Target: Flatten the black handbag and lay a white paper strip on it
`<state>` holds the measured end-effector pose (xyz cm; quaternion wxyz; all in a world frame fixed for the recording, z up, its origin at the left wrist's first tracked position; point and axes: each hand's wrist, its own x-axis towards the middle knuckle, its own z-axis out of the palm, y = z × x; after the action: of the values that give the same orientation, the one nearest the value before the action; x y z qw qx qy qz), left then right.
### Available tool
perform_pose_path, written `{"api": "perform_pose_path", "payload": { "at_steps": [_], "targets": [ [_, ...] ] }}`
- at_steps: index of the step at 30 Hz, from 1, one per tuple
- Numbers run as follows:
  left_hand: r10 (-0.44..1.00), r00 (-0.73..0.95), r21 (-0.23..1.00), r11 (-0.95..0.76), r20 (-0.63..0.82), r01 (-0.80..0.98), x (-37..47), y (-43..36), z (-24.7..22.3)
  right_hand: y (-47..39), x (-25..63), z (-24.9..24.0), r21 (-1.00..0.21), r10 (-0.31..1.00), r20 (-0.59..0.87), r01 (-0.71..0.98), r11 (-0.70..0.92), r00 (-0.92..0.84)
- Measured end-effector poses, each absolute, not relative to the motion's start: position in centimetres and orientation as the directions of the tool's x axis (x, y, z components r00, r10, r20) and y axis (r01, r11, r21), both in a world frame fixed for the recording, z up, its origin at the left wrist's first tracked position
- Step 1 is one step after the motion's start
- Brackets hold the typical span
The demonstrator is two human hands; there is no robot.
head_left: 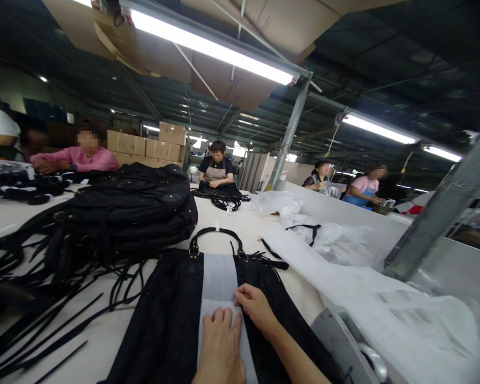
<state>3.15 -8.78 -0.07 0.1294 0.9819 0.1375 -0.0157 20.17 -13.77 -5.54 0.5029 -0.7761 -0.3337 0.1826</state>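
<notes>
Worktable (248, 218), cream, bare strip right of the black bag (172, 314). Bag lies flat, long axis running away from the person, handle (216, 234) at its far end. Left of the bag: heap of black bags (136, 208) (straps trailing). White paper strip (220, 282) lies lengthwise on the bag. Left hand (221, 346) flat, open, pressing the strip; right hand (256, 306) pinches its edge.

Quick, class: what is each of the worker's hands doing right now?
Left hand: open, flat on the white strip across the black bag.
Right hand: fingers curled, touching the strip's edge; grip cannot be told.
</notes>
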Motion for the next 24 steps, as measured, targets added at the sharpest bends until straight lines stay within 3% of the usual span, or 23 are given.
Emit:
{"api": "perform_pose_path", "payload": {
  "at_steps": [6,16,20,24],
  "targets": [
    [0.270,0.960,0.244,-0.929,-0.075,0.280,3.4,-8.8,0.7,-13.8,20.0,-5.4,-0.873,0.712,0.126,0.419,-0.251,0.691],
    [0.268,0.961,0.212,-0.937,-0.071,0.277,3.5,-8.8,0.3,-12.6,21.0,-5.7,-0.718,0.540,0.310,0.565,-0.407,0.783],
    [0.281,0.958,0.231,-0.930,-0.061,0.287,3.4,-8.7,0.3,-12.4,21.9,-5.5,-0.718,0.553,0.253,0.537,-0.442,0.794],
    [0.278,0.959,0.238,-0.929,-0.059,0.284,3.3,-8.7,0.2,-13.6,22.7,-4.8,-0.765,0.698,0.094,0.501,-0.405,0.710]
  ]
}}
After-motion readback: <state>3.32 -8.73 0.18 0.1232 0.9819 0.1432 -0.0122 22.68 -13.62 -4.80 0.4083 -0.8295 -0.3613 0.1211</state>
